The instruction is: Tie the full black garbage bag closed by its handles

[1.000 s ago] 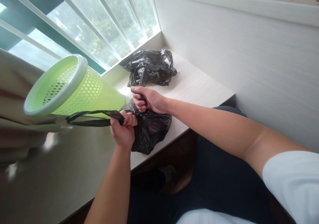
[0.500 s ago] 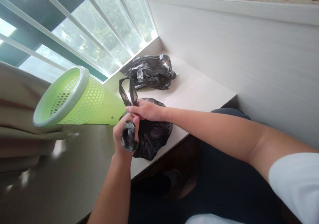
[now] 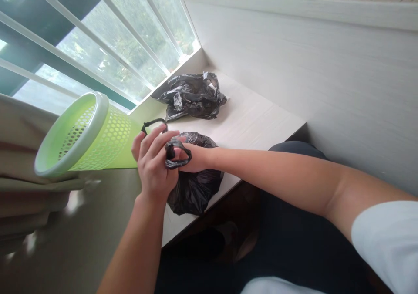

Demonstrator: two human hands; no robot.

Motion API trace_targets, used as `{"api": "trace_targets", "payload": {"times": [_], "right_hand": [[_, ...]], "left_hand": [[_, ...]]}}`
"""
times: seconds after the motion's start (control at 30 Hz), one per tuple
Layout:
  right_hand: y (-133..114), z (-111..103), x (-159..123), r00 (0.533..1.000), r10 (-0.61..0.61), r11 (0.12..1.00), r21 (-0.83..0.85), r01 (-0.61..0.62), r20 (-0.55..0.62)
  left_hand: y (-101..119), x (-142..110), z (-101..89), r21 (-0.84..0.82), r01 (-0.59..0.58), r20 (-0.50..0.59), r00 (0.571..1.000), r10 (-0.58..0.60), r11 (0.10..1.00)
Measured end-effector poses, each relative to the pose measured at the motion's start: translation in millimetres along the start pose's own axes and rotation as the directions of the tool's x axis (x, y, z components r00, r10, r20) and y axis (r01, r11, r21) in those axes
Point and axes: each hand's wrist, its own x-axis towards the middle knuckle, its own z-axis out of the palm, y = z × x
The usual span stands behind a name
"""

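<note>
A full black garbage bag [image 3: 197,191] sits on the pale ledge below my hands, its top gathered and its handle loops sticking up. My left hand [image 3: 156,163] is at the bag's neck with its fingers bent around the loops; one loop rises past the fingertips, another curls over by the thumb. Behind it, my right hand [image 3: 196,157] grips the gathered plastic, its fingertips mostly hidden by the left hand and a loop. Just left of my hands a light green wastebasket [image 3: 120,133] with a perforated upper wall leans, its mouth towards the left.
A second, crumpled black bag [image 3: 196,98] lies on the ledge [image 3: 248,111] near the window [image 3: 130,37]. Curtains [image 3: 26,154] hang at the left, and a pale panel [image 3: 294,76] rises on the right. The ledge's front edge drops off by my legs.
My left hand has turned over, its fingers now reaching across the bag's loops. The loops have shifted and bent. My right hand remains at the neck, and the view has swung slightly.
</note>
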Motion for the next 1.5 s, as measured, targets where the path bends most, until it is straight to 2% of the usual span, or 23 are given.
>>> {"api": "trace_targets", "payload": {"times": [0.17,0.3,0.37,0.43,0.47,0.57,0.73,0.87,1.03,1.2,1.4,1.5], "right_hand": [[9,2,5,0.992,-0.117,0.98,-0.157,0.124,0.053],[8,-3,-5,0.977,-0.107,0.981,-0.143,0.135,0.186],[9,-2,-9,0.97,-0.147,0.975,-0.135,0.174,0.192],[11,1,-10,0.975,-0.181,0.965,-0.17,0.202,0.128],[13,2,-11,0.979,-0.177,0.96,-0.2,0.194,0.098],[13,5,-10,0.994,-0.086,0.956,-0.276,0.102,0.071],[6,2,-11,0.999,-0.017,0.958,-0.286,0.026,0.036],[8,1,-13,0.993,-0.073,0.982,-0.168,0.087,0.088],[14,3,-15,0.989,-0.124,0.98,-0.149,0.135,0.084],[11,4,-18,0.986,-0.148,0.982,-0.106,0.155,0.075],[5,5,-25,1.0,0.012,0.996,0.087,-0.011,-0.009],[0,5,-26,0.993,0.113,0.983,0.146,-0.109,-0.025]], "left_hand": [[-15,8,-4.1,-0.05,-0.012,0.11,0.994,0.018,0.999],[-22,13,-9.4,-0.084,0.071,0.17,0.984,-0.056,0.994],[-20,17,-12.0,-0.063,0.085,0.231,0.97,-0.068,0.994],[-15,21,-15.2,0.0,0.104,0.327,0.94,-0.099,0.995],[-11,23,-17.2,0.049,0.133,0.396,0.907,-0.142,0.99],[0,29,-24.2,0.165,0.219,0.485,0.831,-0.273,0.962],[11,29,-34.9,0.255,0.262,0.55,0.753,-0.362,0.931],[11,22,-42.5,0.321,0.25,0.585,0.706,-0.399,0.913],[15,18,-52.0,0.51,0.191,0.576,0.649,-0.498,0.839],[23,20,-59.5,0.585,0.144,0.547,0.657,-0.519,0.798],[17,17,-74.0,0.509,0.14,0.556,0.7,-0.448,0.849],[16,13,-84.2,0.538,0.13,0.538,0.708,-0.458,0.833]]}}
